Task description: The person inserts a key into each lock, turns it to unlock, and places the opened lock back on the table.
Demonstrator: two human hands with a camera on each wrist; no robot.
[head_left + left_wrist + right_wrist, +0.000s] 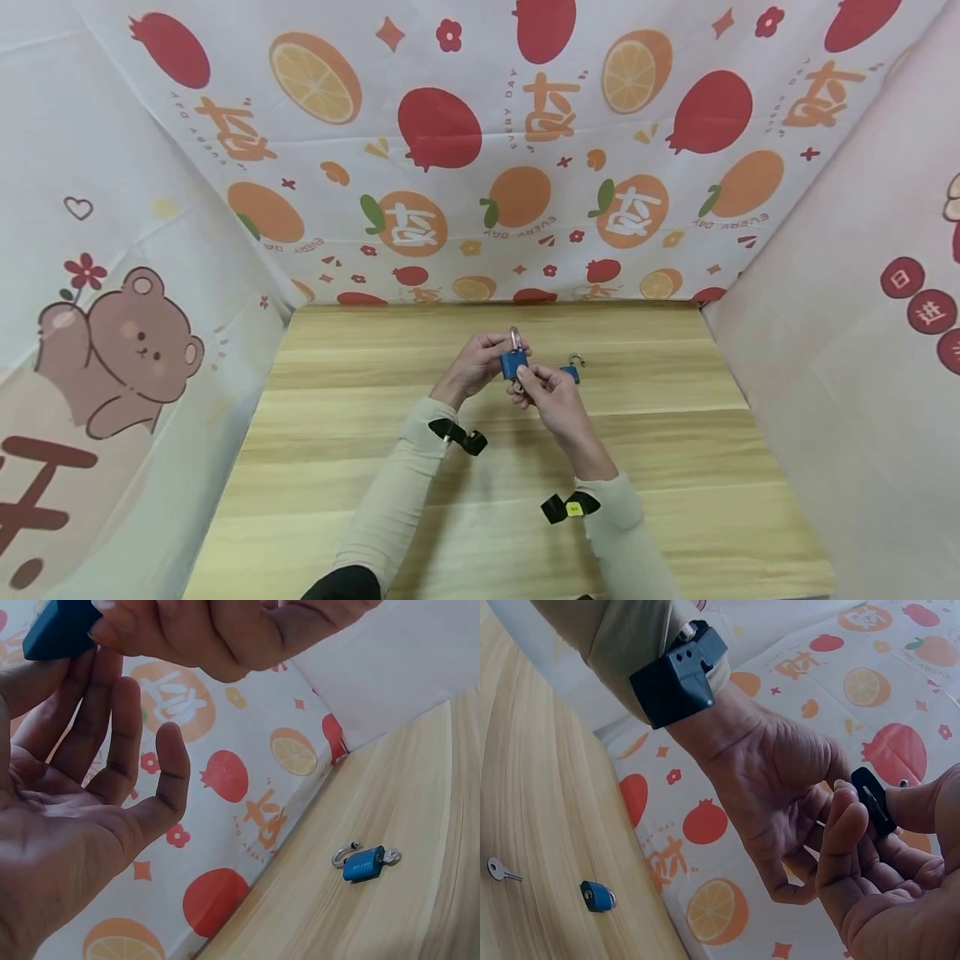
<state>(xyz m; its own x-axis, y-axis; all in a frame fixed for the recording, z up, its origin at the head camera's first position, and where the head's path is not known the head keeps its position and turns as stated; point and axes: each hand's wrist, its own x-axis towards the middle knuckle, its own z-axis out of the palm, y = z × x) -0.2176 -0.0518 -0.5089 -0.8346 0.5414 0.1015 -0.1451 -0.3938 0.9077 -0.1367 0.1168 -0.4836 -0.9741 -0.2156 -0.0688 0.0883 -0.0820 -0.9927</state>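
Raised over the table is a blue padlock with its silver shackle standing up. My left hand holds it from the left, with its fingers behind the lock and, in the left wrist view, the thumb against the body. From the right, my right hand pinches the lower end between thumb and fingers. A small silver piece shows by those fingertips. The right wrist view shows the held lock's dark underside with a thin slot-like line. A second blue padlock lies on the table beyond the right hand, shackle swung open.
A silver key lies on the wooden table, near the second padlock. Fruit-printed cloth rises at the table's back edge, and pale cloth walls stand at both sides. Each wrist carries a small black camera mount.
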